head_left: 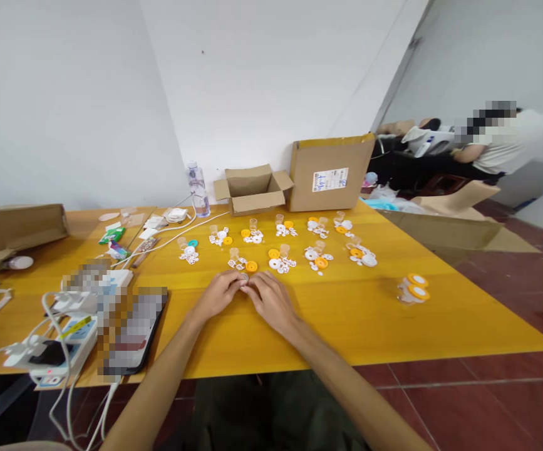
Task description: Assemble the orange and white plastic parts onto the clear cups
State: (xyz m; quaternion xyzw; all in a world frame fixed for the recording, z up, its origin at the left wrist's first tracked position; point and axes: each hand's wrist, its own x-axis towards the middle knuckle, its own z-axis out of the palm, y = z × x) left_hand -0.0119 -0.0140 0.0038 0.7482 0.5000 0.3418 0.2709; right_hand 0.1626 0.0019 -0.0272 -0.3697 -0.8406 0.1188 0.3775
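My left hand point(218, 293) and my right hand point(271, 299) meet fingertip to fingertip on the yellow table point(356, 319), both curled shut around a small part point(244, 276) that is too small to name. Just beyond the fingers lie a yellow disc point(251, 266) and a little clear cup point(234, 254). Behind them, several small groups of white gears, yellow discs and clear cups point(283, 260) sit in two rows.
Assembled yellow-and-white pieces point(414, 288) lie at the right. An open carton point(253, 188), a tall carton point(330, 172) and a water bottle point(198, 189) stand by the wall. A power strip with cables point(59, 351) is on the left. Another person point(496, 144) sits at the far right.
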